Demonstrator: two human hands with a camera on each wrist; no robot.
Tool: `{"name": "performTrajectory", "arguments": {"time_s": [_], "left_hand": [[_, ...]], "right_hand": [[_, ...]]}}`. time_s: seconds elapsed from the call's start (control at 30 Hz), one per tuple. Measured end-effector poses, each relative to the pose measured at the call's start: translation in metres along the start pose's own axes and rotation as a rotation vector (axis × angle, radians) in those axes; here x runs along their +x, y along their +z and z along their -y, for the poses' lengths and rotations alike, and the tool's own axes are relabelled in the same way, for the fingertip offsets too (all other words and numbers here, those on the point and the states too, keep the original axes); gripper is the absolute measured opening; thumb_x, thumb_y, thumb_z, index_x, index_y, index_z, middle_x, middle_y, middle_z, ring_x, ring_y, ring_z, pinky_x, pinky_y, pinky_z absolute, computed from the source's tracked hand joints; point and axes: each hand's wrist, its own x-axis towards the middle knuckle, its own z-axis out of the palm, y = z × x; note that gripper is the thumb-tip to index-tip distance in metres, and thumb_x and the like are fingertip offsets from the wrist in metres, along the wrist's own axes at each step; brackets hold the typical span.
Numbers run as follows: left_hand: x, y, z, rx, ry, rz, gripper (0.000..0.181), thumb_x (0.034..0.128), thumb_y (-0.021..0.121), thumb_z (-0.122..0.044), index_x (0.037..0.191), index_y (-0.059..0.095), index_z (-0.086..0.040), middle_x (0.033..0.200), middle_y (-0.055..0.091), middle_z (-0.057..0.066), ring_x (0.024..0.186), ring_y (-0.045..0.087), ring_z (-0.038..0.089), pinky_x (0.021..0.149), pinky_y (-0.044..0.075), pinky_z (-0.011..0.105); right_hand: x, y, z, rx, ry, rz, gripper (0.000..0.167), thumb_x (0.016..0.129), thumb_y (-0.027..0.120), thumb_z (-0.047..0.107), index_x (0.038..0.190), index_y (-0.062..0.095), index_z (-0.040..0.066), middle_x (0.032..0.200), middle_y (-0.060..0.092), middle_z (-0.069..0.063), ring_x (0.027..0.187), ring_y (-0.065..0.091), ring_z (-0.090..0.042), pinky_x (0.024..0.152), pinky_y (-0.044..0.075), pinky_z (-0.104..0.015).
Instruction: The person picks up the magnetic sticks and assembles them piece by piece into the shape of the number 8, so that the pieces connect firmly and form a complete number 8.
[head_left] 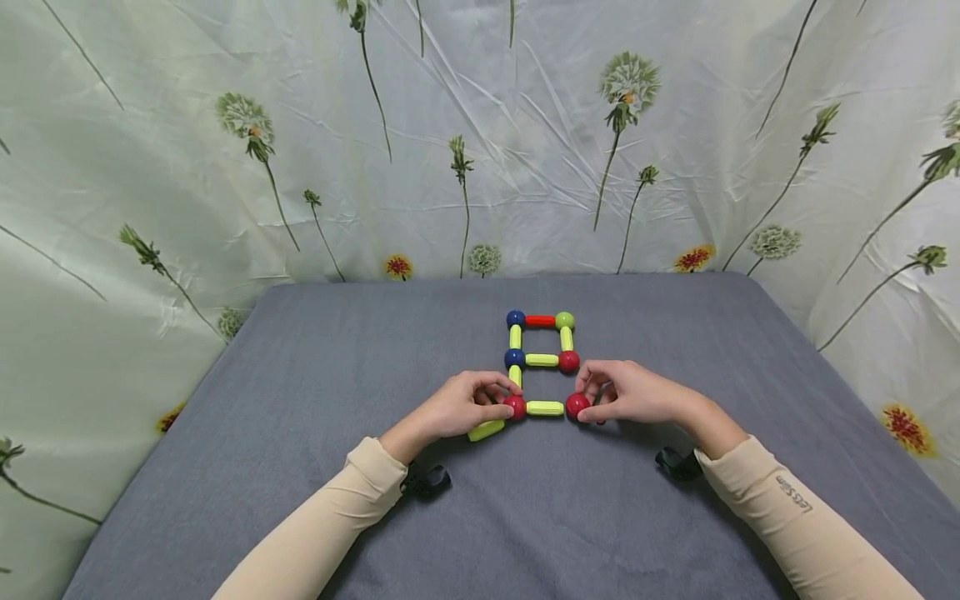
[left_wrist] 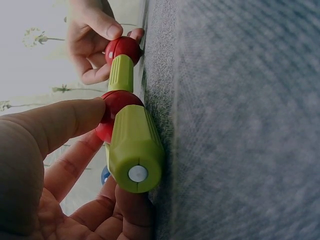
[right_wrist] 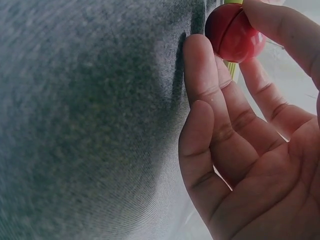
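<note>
My left hand (head_left: 468, 406) pinches a red ball (head_left: 514, 407) between thumb and fingers. From that ball a loose-ended yellow-green rod (head_left: 486, 431) points toward the near left, its round metal tip visible in the left wrist view. A second yellow-green rod (head_left: 544, 408) runs right from the same ball. At its far end my right hand (head_left: 633, 393) holds another red ball (head_left: 577, 407) by thumb and fingertips; whether ball and rod touch, I cannot tell. Behind the left hand, a partly hidden yellow-green rod (head_left: 515, 377) leads up to a blue ball (head_left: 514, 357).
Farther back lies a square of rods and balls: a blue ball (head_left: 516, 319), a red rod (head_left: 540, 321), a green ball (head_left: 565, 321), a red ball (head_left: 569, 361) and yellow-green rods (head_left: 542, 360). Grey cloth (head_left: 360, 342) covers the table, with a flowered curtain (head_left: 540, 167) behind it.
</note>
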Motion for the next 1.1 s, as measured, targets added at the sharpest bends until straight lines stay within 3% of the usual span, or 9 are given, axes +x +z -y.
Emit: {"name": "performTrajectory", "arguments": {"time_s": [1.1], "left_hand": [[0.0005, 0.0002, 0.0001, -0.010, -0.028, 0.003, 0.022, 0.0833, 0.071, -0.029, 0.104, 0.066, -0.034, 0.089, 0.066, -0.004, 0.070, 0.058, 0.011, 0.061, 0.045, 0.027]], "right_hand": [[0.0002, 0.0012, -0.0002, 0.015, -0.002, 0.023, 0.033, 0.079, 0.073, 0.040, 0.100, 0.056, 0.021, 0.086, 0.063, 0.002, 0.069, 0.059, -0.017, 0.058, 0.048, -0.026]]}}
